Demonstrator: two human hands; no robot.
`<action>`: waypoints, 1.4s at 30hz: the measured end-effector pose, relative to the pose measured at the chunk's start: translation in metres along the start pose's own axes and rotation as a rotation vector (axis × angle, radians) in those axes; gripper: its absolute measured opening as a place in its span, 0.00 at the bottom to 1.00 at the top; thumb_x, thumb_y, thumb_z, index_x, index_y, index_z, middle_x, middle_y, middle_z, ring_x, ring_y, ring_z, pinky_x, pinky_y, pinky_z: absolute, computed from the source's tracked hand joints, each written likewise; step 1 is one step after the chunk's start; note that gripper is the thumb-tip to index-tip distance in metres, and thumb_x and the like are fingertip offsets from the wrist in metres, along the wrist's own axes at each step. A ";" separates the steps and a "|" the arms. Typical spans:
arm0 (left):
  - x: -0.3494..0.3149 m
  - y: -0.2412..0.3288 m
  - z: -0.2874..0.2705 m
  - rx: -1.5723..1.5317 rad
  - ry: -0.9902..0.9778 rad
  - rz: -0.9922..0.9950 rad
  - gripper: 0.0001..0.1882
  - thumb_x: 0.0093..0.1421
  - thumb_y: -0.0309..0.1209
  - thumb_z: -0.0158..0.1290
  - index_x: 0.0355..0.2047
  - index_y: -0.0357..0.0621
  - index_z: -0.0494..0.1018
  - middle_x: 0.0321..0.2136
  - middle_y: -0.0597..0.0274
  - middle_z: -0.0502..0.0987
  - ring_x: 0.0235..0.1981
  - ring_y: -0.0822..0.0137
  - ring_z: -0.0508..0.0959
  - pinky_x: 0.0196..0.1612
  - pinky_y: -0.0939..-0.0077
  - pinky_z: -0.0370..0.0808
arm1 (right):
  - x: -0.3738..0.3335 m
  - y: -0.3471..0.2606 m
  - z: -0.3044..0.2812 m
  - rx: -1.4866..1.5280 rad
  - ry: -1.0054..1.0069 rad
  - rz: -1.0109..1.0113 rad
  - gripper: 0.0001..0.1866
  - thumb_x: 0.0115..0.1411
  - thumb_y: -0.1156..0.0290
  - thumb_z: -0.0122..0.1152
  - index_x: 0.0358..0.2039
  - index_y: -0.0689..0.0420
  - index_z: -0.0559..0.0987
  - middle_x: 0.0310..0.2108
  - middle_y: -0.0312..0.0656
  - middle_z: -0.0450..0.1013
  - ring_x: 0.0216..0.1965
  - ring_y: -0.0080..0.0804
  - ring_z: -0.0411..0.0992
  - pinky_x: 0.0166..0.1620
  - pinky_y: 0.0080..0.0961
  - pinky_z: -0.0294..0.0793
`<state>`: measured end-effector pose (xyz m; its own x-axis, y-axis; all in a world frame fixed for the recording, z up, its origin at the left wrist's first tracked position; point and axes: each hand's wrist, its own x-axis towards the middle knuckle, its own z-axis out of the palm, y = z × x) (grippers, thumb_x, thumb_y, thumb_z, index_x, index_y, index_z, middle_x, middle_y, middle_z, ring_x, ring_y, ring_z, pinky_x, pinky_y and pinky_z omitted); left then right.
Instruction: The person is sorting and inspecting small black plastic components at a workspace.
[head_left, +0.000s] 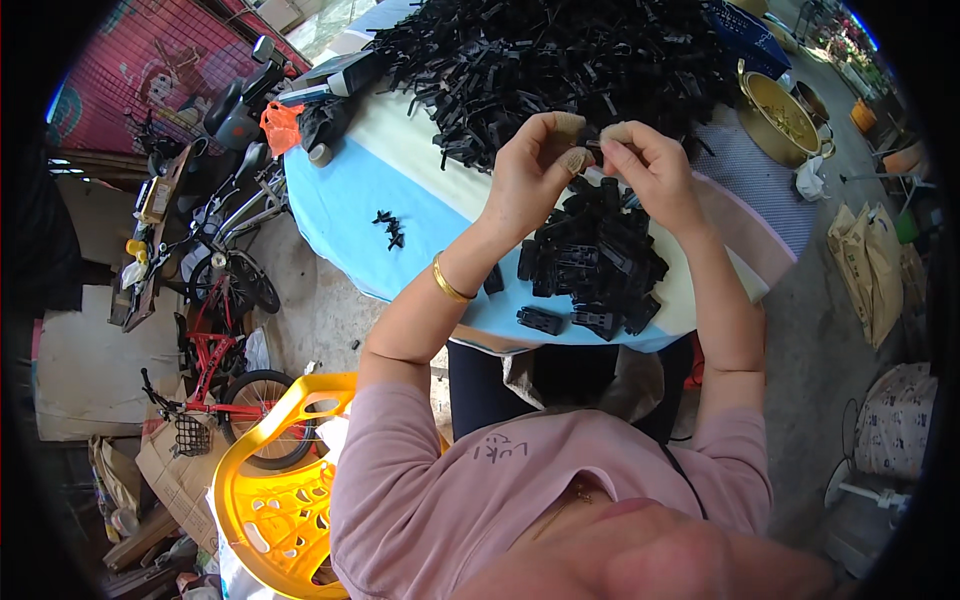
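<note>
My left hand [535, 175] and my right hand [652, 178] are raised close together over the table, thumbs and fingers pinched toward each other. Tan coverings wrap several of the fingertips. Whatever lies between the fingers is too small and dark against the background to name. Just below the hands is a smaller heap of black plastic parts [590, 255], blocky in shape, near the table's front edge. Beyond them spreads a large pile of thin black plastic pieces [560, 70].
A blue and cream cloth covers the round table [345, 215]. A few small black pieces [389, 229] lie apart at left, near an orange bag [281, 128]. A brass-coloured pot [775, 118] stands at right. A yellow chair [285, 500] and red bicycle [208, 365] are on the left.
</note>
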<state>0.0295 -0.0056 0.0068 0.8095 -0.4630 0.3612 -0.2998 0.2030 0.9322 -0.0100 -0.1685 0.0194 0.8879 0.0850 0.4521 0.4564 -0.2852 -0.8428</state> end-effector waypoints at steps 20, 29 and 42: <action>0.000 -0.001 0.009 -0.094 0.141 0.141 0.17 0.53 0.18 0.49 0.44 0.37 0.63 0.37 0.55 0.71 0.35 0.67 0.74 0.39 0.80 0.71 | 0.000 0.000 -0.003 0.013 0.013 0.036 0.06 0.56 0.73 0.52 0.30 0.62 0.73 0.22 0.32 0.68 0.24 0.13 0.64 0.29 0.10 0.63; 0.008 -0.004 -0.012 -0.651 -0.155 -0.303 0.18 0.59 0.22 0.36 0.51 0.36 0.56 0.42 0.48 0.68 0.40 0.56 0.74 0.44 0.68 0.75 | -0.003 -0.002 -0.006 0.031 0.072 -0.097 0.05 0.50 0.79 0.59 0.29 0.63 0.74 0.28 0.34 0.71 0.28 0.16 0.69 0.33 0.11 0.70; 0.000 -0.003 0.004 -0.074 -0.239 -0.027 0.20 0.56 0.20 0.45 0.50 0.34 0.58 0.41 0.54 0.69 0.40 0.63 0.74 0.45 0.71 0.74 | 0.001 -0.002 -0.003 -0.122 0.001 0.097 0.07 0.51 0.74 0.61 0.28 0.62 0.73 0.22 0.33 0.69 0.26 0.15 0.68 0.30 0.11 0.69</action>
<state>0.0284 -0.0092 0.0043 0.6715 -0.6584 0.3400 -0.2346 0.2464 0.9404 -0.0097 -0.1711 0.0223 0.9276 0.0503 0.3702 0.3577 -0.4063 -0.8408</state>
